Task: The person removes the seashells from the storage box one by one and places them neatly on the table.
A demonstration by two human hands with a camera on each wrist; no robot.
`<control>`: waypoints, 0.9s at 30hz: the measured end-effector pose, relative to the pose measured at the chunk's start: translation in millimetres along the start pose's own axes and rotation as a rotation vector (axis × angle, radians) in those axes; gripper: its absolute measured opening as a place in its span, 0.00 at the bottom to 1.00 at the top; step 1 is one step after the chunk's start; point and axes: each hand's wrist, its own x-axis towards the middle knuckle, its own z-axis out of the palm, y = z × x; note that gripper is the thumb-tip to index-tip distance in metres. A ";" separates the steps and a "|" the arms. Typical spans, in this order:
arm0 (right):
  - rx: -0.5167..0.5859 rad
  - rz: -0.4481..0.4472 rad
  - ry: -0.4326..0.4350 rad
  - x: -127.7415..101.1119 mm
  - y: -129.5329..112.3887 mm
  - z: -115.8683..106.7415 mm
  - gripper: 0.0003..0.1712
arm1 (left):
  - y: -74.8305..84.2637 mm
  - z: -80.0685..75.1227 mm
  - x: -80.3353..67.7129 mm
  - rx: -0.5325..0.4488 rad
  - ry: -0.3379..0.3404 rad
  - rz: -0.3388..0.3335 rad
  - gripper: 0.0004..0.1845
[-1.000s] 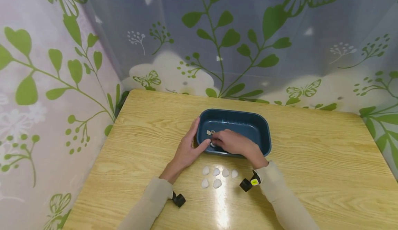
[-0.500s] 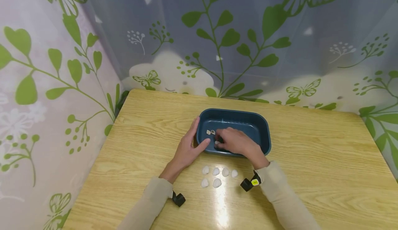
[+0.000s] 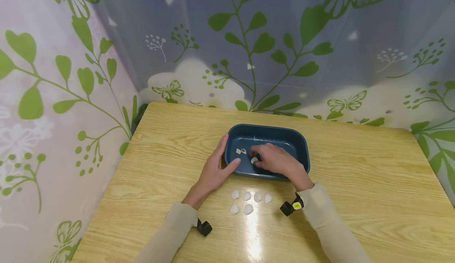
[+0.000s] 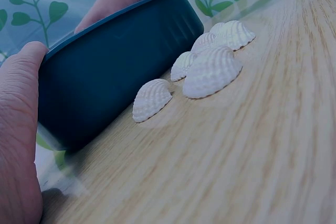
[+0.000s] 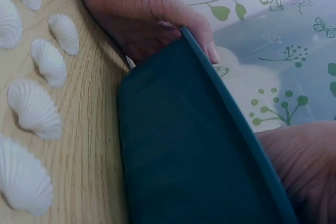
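A dark teal plastic basin (image 3: 270, 128) stands on the wooden table. My left hand (image 3: 212, 173) rests against its left end, fingers straight along the outside and the thumb at the near rim. Inside the basin, my right hand (image 3: 275, 160) pinches a small white shell (image 3: 254, 160) between thumb and fingers; the right wrist view hides the fingertips behind the basin wall. Two small shells (image 3: 241, 151) lie on the basin floor, left of the right hand. In front of the basin, several white ribbed seashells (image 3: 248, 209) form two rows on the tabletop.
The light wooden table (image 3: 362, 176) reaches back to a curtain (image 3: 270, 57) printed with leaves and butterflies. Another printed curtain (image 3: 60, 144) hangs along the left side. A black wrist camera (image 3: 204, 228) sits below the left hand.
My right hand has moved a little to the right inside the basin with the white shell between its fingers, away from the two small shells. My left hand stays in place.
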 end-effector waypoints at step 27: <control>0.098 0.013 0.066 -9.1 13.9 7.5 0.11 | 1.9 -0.3 -0.9 0.007 -0.008 -0.030 0.47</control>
